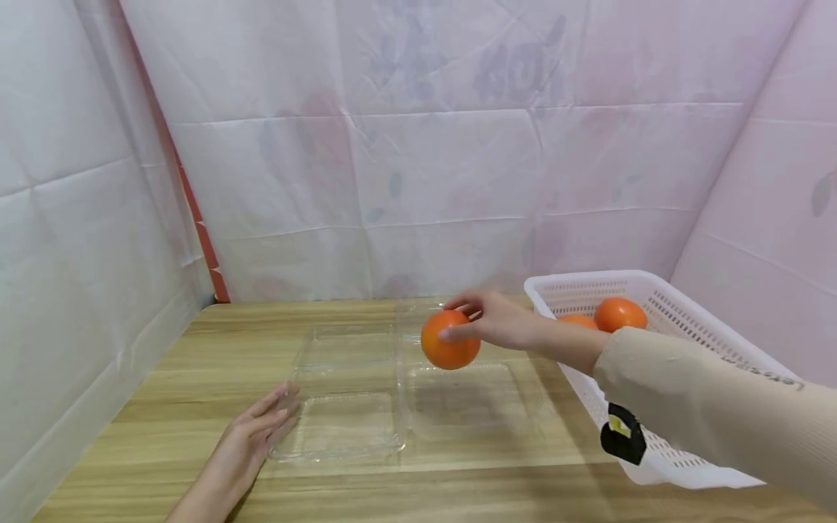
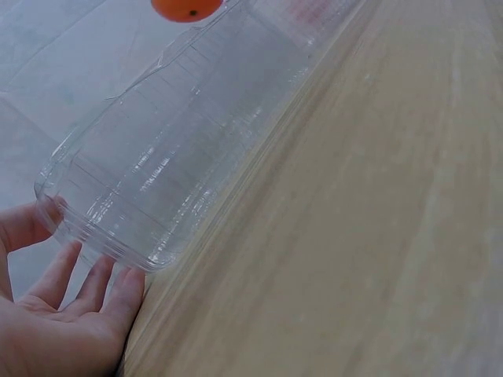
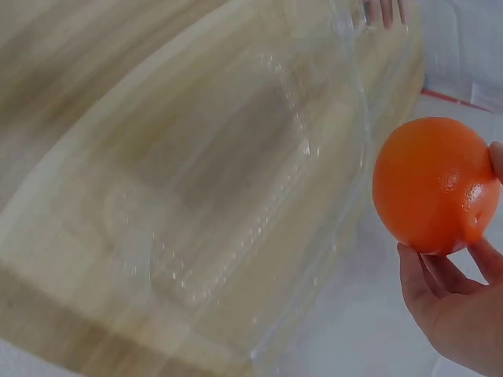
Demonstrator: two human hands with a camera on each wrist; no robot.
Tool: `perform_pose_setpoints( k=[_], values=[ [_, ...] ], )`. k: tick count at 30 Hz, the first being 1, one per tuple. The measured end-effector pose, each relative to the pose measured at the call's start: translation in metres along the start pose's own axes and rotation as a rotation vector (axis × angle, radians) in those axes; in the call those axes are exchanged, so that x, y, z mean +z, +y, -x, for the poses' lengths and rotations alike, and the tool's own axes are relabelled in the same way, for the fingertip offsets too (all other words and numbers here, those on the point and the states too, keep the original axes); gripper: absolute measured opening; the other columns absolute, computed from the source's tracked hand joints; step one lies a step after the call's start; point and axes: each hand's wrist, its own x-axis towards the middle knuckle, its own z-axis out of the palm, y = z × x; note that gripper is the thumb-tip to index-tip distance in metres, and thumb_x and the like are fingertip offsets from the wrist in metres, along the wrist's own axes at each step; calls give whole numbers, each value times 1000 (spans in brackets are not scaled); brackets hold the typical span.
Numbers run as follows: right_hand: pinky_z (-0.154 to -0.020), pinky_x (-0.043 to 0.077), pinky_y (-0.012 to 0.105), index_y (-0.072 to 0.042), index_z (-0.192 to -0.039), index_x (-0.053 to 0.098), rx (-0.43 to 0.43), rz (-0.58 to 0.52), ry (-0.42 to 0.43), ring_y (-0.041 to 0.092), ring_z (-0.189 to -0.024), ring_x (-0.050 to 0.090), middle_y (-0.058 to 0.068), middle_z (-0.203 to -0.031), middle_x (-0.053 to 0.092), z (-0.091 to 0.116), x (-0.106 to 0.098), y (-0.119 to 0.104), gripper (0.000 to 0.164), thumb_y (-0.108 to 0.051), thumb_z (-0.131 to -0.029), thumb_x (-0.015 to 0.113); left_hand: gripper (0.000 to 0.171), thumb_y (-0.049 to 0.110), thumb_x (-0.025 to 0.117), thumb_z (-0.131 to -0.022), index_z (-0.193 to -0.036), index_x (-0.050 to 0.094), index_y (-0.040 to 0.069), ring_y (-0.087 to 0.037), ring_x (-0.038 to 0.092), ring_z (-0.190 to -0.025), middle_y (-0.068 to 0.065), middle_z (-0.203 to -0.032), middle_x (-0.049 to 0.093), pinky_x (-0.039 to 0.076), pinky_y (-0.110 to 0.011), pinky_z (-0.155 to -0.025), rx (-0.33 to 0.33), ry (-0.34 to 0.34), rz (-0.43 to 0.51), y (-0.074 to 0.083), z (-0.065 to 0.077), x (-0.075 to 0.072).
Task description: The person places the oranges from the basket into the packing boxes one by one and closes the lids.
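In the head view my right hand (image 1: 500, 319) holds an orange (image 1: 451, 340) above the right half of a clear plastic clamshell box (image 1: 346, 396). The box lies opened out flat on the wooden table. The right wrist view shows my thumb and fingertips around the orange (image 3: 432, 184), with the box lid (image 3: 228, 181) beneath. At the box's left end is my left hand (image 1: 251, 432). Its fairly straight fingers touch the outer wall near the rim, as the left wrist view shows on the box (image 2: 157, 165). No fruit shows inside the box.
A white perforated plastic basket (image 1: 680, 294) stands at the right, under my right forearm. It holds more oranges (image 1: 621, 314), partly covered by the sleeve. White sheeting (image 1: 451, 167) walls the table at the back and both sides.
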Motion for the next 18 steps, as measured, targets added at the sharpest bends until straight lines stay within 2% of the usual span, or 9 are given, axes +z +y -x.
perform_pose_setpoints(
  k=[7,13,18],
  values=[
    [-89,50,42,-4,-129,62,66,-64,26,29,-106,60,15,-119,65,-10,25,-4,53,-28,-84,77,61,7,48,-102,-154,18,-3,2,55,-114,-14,-157,25,44,-25,-102,-27,10,22,0,1,1],
    [-83,52,37,-9,-129,64,29,-94,27,23,-103,61,8,-121,64,-18,48,-3,51,-27,-84,78,60,7,48,-102,-154,19,-4,2,56,-114,-14,-156,27,45,-24,-101,-13,8,11,-1,0,1],
    [-79,54,33,-6,-127,64,-9,-148,37,23,-99,62,9,-120,65,-23,72,-5,49,-21,-83,80,60,9,47,-103,-154,18,-3,2,54,-116,-16,-158,24,44,-23,-101,-14,-17,-5,-1,0,0]
  ],
)
